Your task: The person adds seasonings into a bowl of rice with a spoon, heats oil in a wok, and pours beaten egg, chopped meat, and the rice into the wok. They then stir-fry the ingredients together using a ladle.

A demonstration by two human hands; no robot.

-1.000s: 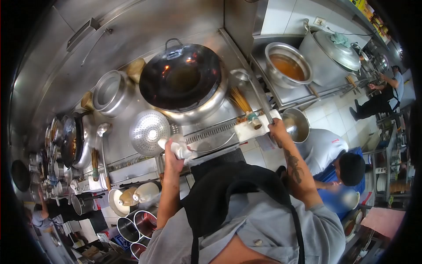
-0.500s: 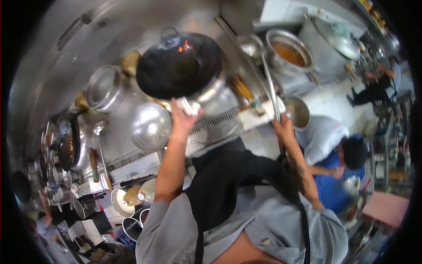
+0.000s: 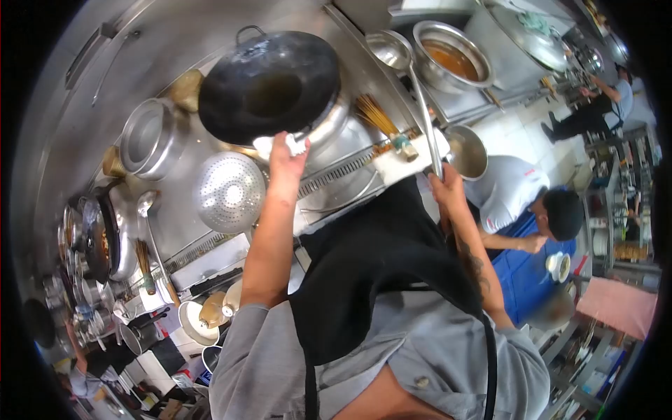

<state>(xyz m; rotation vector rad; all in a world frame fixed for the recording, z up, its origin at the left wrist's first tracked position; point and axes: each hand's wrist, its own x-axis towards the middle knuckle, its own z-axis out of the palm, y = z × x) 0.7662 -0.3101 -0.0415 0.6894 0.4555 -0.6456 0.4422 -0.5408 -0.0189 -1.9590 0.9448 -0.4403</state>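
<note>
Black round wok over the burner, cloth-covered left grip at its near rim, ladle held clear to the right.
The left hand (image 3: 287, 162) is closed around a folded white cloth (image 3: 264, 145) against the black metal wok (image 3: 227, 101), which holds a shallow dark pool (image 3: 274, 94); no solid food shows in it. The right hand (image 3: 448, 189) is wrapped around the long-handled steel ladle (image 3: 424, 112), its bowl near the silver metal basin (image 3: 435, 77) of orange-brown liquid. Compared with a second ago, the cloth has moved from near the perforated strainer (image 3: 231, 192) to the wok, and the ladle's bowl is closer to the basin.
</note>
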